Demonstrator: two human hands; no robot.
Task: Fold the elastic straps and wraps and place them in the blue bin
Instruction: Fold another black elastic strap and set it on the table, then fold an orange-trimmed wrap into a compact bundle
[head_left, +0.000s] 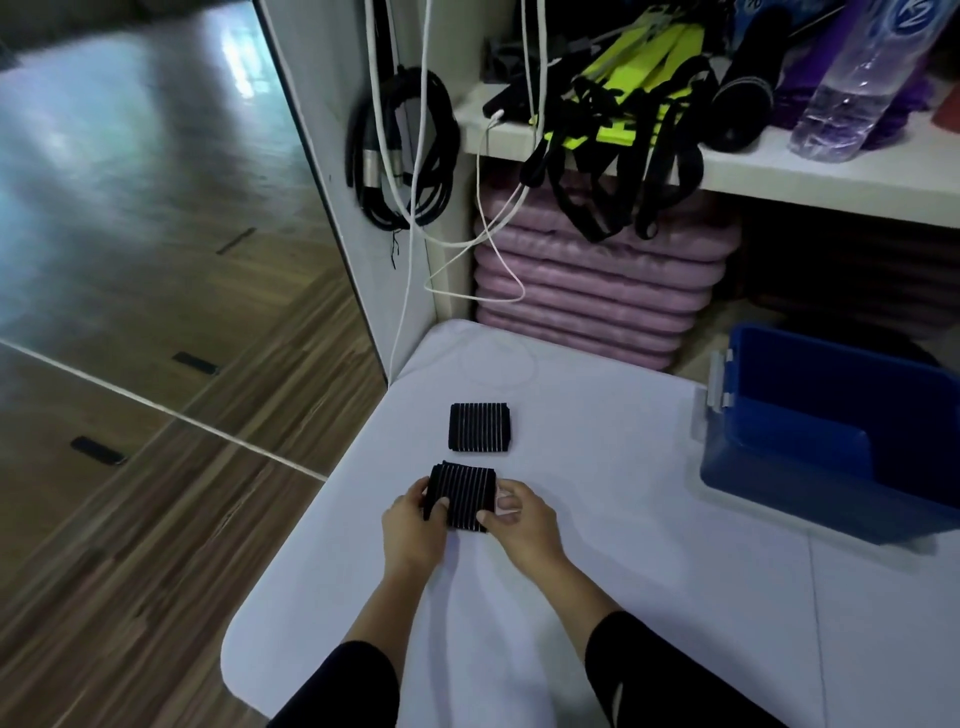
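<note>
Elastic wraps number two on the white desk: one black ribbed wrap is clamped between both hands near the desk's left edge, and a second folded wrap lies flat just beyond it, apart from the fingers. The left hand pinches the near wrap's left side while the right hand grips its right side, thumb on top; the two hands sit close together with only the wrap between them, which looks like the way to press a fold square before letting go. I judge the far wrap is parked there as finished, waiting to be carried over. One blue bin stands open at the desk's right, well apart from both wraps, and what I can see of its inside shows nothing in it. More black and yellow straps hang off the shelf behind, too tangled to count.
</note>
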